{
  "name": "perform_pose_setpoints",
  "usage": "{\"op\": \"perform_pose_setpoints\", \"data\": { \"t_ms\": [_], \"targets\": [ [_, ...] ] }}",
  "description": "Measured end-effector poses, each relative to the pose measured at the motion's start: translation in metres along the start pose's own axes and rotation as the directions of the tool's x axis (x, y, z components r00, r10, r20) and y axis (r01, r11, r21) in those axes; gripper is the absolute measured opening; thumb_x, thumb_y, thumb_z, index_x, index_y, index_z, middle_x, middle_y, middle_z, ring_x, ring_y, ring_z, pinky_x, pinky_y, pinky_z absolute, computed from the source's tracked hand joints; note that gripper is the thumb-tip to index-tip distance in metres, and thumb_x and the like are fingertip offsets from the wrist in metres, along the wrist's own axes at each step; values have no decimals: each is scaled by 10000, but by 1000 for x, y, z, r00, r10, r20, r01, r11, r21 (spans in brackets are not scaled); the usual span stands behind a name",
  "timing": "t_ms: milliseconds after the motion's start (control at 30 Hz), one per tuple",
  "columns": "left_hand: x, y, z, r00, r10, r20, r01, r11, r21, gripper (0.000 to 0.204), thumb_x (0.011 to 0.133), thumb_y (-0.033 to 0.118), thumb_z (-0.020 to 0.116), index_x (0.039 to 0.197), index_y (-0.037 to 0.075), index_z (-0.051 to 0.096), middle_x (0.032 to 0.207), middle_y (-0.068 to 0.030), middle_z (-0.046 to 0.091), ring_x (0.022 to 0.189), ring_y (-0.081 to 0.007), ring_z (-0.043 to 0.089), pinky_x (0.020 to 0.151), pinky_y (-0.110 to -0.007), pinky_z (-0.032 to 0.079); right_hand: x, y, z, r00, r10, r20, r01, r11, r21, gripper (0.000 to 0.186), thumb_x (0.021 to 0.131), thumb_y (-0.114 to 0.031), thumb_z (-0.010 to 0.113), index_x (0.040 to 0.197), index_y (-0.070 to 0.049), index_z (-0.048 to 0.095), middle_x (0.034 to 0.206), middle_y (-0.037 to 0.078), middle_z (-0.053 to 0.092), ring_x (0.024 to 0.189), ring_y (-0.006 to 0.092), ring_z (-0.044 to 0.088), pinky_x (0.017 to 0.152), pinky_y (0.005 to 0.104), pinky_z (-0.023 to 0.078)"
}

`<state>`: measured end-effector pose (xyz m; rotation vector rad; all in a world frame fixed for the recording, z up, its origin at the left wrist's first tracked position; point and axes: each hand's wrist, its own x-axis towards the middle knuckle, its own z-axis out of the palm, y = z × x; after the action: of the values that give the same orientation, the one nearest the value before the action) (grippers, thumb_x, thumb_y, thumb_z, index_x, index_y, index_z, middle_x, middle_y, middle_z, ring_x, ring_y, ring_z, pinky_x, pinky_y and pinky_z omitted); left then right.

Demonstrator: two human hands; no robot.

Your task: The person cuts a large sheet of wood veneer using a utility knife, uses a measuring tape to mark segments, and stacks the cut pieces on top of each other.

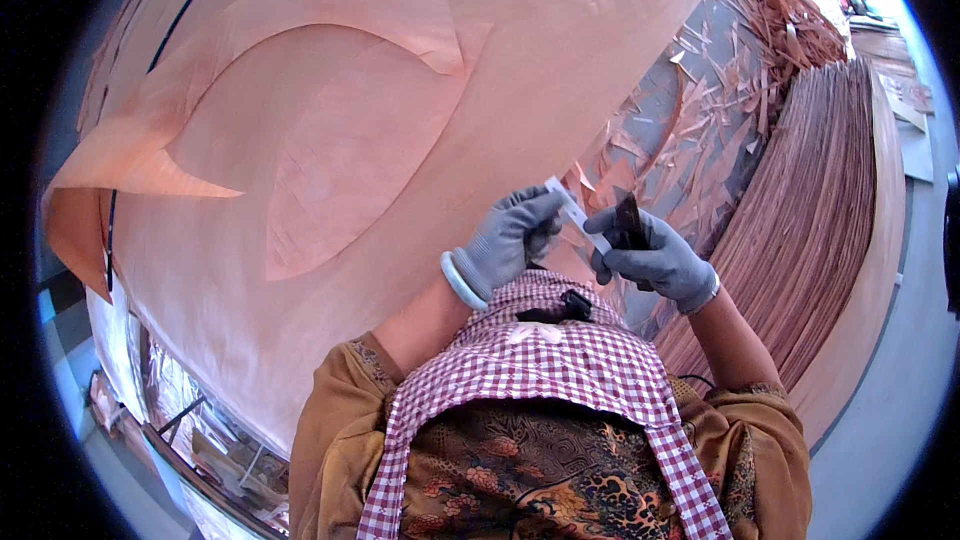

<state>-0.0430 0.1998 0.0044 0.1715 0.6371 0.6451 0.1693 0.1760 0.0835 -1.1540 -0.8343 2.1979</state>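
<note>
Both hands wear grey gloves and meet in front of my checked apron. My left hand pinches the upper end of a short white strip, which looks like tape. The strip's lower end runs to the fingers of my right hand, which touch it. A dark, flat tool, perhaps a knife, is also gripped in my right hand; its exact kind cannot be made out. Large sheets of pale pinkish wood veneer spread out beyond and left of my hands. A loose veneer piece curls up at the left.
On my right stands a tall stack of brown veneer sheets, its layered edges facing me. Torn veneer scraps litter the grey floor between the stack and the sheets, with a heap at the far right.
</note>
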Motion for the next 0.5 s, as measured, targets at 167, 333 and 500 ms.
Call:
{"op": "perform_pose_setpoints", "data": {
  "t_ms": [167,333,500],
  "targets": [
    [-4,33,2,968,230,-99,-200,949,245,130,884,201,616,855,76,639,660,23,580,491,-18,426,447,-155,313,13,-7,3,993,-19,-113,14,999,-40,398,869,-112,590,1222,19,461,818,54,590,660,112,571,610,237,481],
    [-2,65,3,933,334,-138,-287,917,279,112,874,174,623,838,69,627,667,9,583,490,-29,436,444,-168,322,39,-22,1,986,25,-163,-66,966,-251,268,894,-205,597,1073,-7,572,757,13,584,608,67,542,536,219,451],
    [8,94,8,873,459,-164,-386,856,345,98,844,154,650,800,72,623,639,12,563,476,-24,423,431,-168,313,60,-33,-15,997,-16,-80,-11,944,-329,232,898,-197,578,1012,5,590,797,30,605,697,135,579,635,275,480]
  ]
}}
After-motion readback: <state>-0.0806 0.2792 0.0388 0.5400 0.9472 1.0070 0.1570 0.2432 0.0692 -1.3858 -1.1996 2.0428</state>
